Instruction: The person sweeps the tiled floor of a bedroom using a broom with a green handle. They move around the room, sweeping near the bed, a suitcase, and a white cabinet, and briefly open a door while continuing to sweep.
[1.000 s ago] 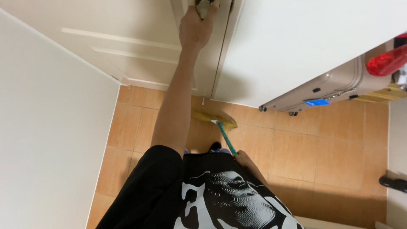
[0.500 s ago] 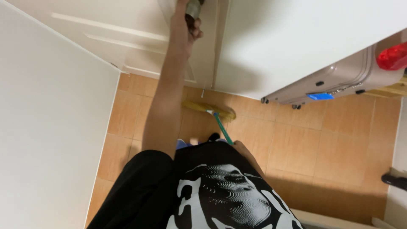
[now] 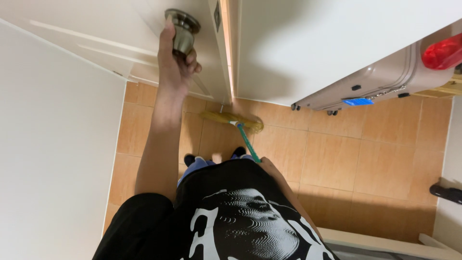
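Observation:
My left hand (image 3: 174, 67) is raised and wrapped around a round metal doorknob (image 3: 183, 26) on a white panelled door (image 3: 110, 38). The door stands slightly ajar, with a lit gap along its edge (image 3: 230, 58). My right hand (image 3: 269, 166) is low at my side, mostly hidden behind my black printed shirt, and grips the green handle of a broom (image 3: 246, 139). The broom's yellow bristle head (image 3: 231, 119) rests on the orange tiled floor just below the door.
A white wall (image 3: 57, 159) runs along the left. A beige wheeled suitcase (image 3: 370, 86) with a blue tag stands at the right by the wall, with a red object (image 3: 442, 50) above it. A dark object (image 3: 447, 192) lies at the far right edge.
The view has dropped, bringing the doorknob and my left hand fully into frame. The door's edge now shows a lit gap. The broom stays in my right hand.

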